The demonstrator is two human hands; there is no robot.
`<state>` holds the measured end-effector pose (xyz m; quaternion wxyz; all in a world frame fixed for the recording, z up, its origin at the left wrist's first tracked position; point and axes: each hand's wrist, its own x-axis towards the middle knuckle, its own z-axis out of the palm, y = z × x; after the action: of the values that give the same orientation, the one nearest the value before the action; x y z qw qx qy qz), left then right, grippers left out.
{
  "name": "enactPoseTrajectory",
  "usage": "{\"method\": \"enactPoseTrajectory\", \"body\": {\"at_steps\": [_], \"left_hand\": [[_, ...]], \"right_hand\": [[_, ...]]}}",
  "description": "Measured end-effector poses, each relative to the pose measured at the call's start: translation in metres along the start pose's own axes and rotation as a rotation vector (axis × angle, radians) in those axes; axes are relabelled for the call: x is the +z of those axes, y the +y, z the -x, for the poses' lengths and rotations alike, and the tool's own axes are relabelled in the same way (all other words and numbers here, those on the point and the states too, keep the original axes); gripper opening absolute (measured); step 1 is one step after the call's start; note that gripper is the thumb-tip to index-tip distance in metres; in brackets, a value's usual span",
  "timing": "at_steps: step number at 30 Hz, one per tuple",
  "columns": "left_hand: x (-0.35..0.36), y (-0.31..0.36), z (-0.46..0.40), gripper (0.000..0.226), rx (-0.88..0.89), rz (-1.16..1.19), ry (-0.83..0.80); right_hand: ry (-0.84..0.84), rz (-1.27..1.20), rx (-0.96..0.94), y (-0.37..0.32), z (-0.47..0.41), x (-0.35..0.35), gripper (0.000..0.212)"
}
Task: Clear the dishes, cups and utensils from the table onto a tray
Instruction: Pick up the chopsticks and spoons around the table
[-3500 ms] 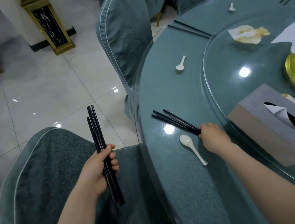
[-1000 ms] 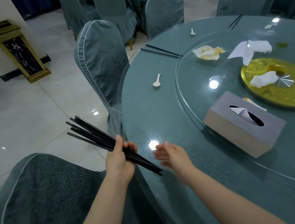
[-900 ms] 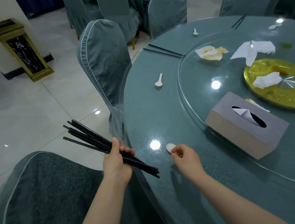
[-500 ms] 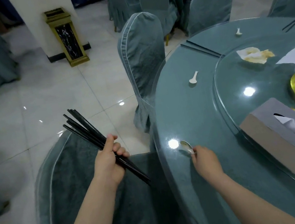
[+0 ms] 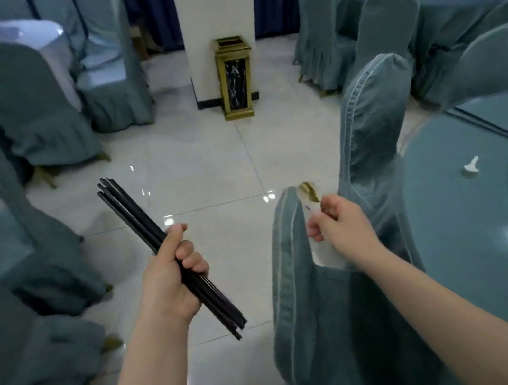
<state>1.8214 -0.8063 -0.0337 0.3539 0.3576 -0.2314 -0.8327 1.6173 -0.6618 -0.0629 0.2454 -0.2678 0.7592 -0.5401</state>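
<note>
While held up over the tiled floor (image 5: 208,173), L hand (image 5: 172,274) with fingers curled tight round bundle of black chopsticks (image 5: 135,220), tips pointing up-left, other ends sticking out below the palm. R hand (image 5: 340,228) above the chair back (image 5: 287,254), fingers pinching handle of white spoon (image 5: 308,193), bowl up, brownish inside. On table (image 5: 455,224) at right: another small white spoon (image 5: 471,167), w/ pair of dark chopsticks (image 5: 486,131) further back near the edge. Gold bin (image 5: 234,77) against the white pillar (image 5: 214,5). Tray not seen.

Table (image 5: 475,221) right; chair (image 5: 319,299) before it; bin (image 5: 234,77) behind.
</note>
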Motion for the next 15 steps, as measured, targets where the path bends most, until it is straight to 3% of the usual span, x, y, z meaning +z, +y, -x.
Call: {"method": "enactPoseTrajectory", "body": {"at_steps": [4,7,15], "left_hand": [[-0.074,0.064,0.009,0.015,0.021,0.009,0.028],[-0.115,0.100,0.015,0.017,0.024,0.021,0.059],[-0.172,0.155,-0.005,0.019,0.032,0.104,0.132]], "right_hand": [[-0.159,-0.074,-0.040,-0.051,0.016,0.093,0.019],[-0.237,-0.109,0.030,-0.068,0.029,0.146,0.017],[-0.343,-0.004,0.135,-0.086,0.018,0.207,0.013]]}}
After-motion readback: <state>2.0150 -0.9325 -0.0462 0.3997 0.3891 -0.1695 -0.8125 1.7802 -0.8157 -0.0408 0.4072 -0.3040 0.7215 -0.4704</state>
